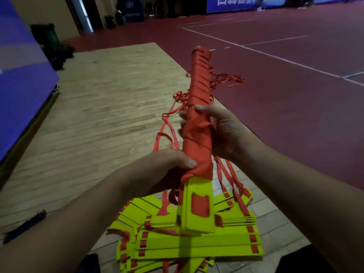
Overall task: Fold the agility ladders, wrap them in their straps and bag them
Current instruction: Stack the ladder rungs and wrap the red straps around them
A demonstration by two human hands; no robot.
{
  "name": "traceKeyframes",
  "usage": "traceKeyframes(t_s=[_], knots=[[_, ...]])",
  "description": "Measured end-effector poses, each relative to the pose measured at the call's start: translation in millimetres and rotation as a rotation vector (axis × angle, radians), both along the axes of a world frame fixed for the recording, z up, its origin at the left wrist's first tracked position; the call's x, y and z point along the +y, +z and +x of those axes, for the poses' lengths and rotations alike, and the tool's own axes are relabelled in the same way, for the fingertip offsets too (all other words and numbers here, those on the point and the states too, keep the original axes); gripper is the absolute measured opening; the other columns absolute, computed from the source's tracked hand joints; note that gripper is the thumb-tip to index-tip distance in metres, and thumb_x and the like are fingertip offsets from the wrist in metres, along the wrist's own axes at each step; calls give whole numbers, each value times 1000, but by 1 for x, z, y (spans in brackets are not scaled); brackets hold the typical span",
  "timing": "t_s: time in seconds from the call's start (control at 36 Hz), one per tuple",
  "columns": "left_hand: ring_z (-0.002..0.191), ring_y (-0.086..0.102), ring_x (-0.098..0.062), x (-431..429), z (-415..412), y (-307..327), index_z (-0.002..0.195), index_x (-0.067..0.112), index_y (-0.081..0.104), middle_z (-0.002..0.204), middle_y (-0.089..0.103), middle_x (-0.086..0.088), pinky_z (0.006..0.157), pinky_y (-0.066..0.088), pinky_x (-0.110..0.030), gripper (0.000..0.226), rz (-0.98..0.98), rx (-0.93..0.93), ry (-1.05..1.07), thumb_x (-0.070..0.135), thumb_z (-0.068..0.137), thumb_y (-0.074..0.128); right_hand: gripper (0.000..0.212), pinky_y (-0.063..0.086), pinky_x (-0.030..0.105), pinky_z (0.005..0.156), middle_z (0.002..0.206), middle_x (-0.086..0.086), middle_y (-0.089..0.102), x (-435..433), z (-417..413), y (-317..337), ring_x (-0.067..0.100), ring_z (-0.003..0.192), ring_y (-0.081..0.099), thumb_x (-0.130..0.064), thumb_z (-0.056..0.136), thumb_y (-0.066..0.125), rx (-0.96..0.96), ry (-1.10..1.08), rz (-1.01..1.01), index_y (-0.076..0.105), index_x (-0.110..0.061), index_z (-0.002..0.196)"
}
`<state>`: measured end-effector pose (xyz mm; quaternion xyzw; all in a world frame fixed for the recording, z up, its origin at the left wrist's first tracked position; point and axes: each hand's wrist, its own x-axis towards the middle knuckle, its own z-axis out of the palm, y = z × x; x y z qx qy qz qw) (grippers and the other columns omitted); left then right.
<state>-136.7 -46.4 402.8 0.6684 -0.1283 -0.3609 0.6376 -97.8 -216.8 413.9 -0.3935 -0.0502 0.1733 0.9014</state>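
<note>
Wrapped bundle [199, 81]: You hold it up in the air in front of you, over the wooden floor [110, 107]. It is a long stack of flat rungs with red strap wound round and round it.
Left hand [167, 170]: Your fingers curl tight round the low part of the wrap, thumb on top.
Right hand [222, 131]: Your fingers and thumb clamp round the middle of the wrap.
Yellow end [199, 213]: It is hard, flat and bright, with a window where red shows through. It sticks out bare at the bottom.
Pile of rungs [197, 245]: It lies fanned out on the floor right under the bundle, not wrapped.
Loose straps [224, 79]: They are thin, floppy and curly, in a messy heap past the bundle. More hang down by your right wrist.
What could go wrong: If you loosen your grip, the wrap may slip and come undone. The smooth rungs may slide out at the bare end. The hanging straps may knot up or catch on the pile when you pull.
</note>
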Motion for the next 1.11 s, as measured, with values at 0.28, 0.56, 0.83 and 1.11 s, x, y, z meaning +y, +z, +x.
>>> traceKeyframes(t_s=[0.28, 0.56, 0.83, 1.11], knots=[[45, 51, -17, 4, 4, 1, 85, 10, 58, 63, 58, -7, 44, 40, -23, 20, 361, -155, -161, 26, 94, 65, 48, 57, 38, 58, 97, 20, 67, 6, 2, -7, 29, 63, 62, 3, 92, 59, -135, -219, -384, 43, -12, 135], [88, 71, -25, -1, 7, -21, 103, 27, 65, 95, 74, -6, 82, 56, -53, 83, 598, -542, -30, 88, 48, 67, 47, 54, 33, 57, 95, 15, 58, 17, 9, -6, 24, 69, 58, -1, 89, 63, -108, -393, -383, 44, -17, 129], [54, 55, -10, 4, 6, -3, 100, 37, 63, 65, 64, 8, 52, 42, -23, 36, 297, -413, -165, 62, 77, 74, 22, 41, 21, 43, 66, 0, 42, 3, 10, 4, 11, 48, 39, -26, 99, 54, 134, -136, 40, 46, -16, 80], [44, 49, -21, -4, 5, -2, 81, 8, 64, 57, 60, -12, 43, 37, -21, 60, 270, -266, 160, 50, 105, 28, 18, 36, 19, 41, 66, 0, 40, -5, 6, 13, 8, 45, 38, -24, 99, 48, 76, 5, 77, 47, -12, 85]])
